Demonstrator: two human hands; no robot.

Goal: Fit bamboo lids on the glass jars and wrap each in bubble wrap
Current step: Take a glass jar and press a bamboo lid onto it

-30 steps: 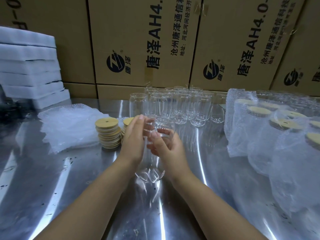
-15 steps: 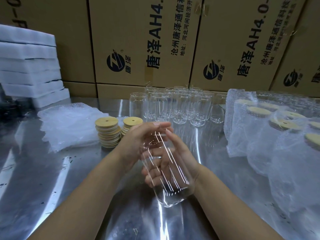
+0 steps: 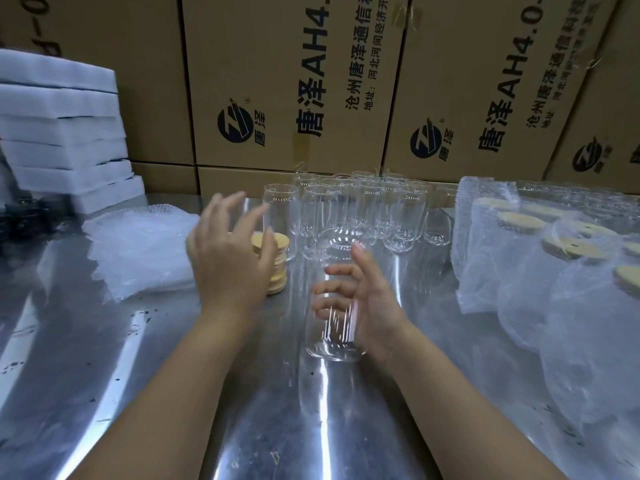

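Near the middle of the shiny steel counter (image 3: 156, 375) a clear, tall glass jar (image 3: 329, 344) stands upright with no lid on it. The right hand (image 3: 377, 306) grips this jar from its right side; the fingers are curled round the back and show through the glass, and the thumb points up near the rim. The left hand (image 3: 232, 261) is open with spread fingers and holds nothing. It hovers just in front of a stack of round bamboo lids (image 3: 278, 271), which is left of the jar.

A pile of clear bubble wrap sheets (image 3: 138, 251) lies further left. A group of empty glass jars (image 3: 367, 209) stands at the back edge, before brown cardboard boxes (image 3: 294, 81). Jars with lids, already wrapped in bubble wrap (image 3: 519, 265), fill the right side. White foam slabs (image 3: 59, 133) are stacked at the back left corner.
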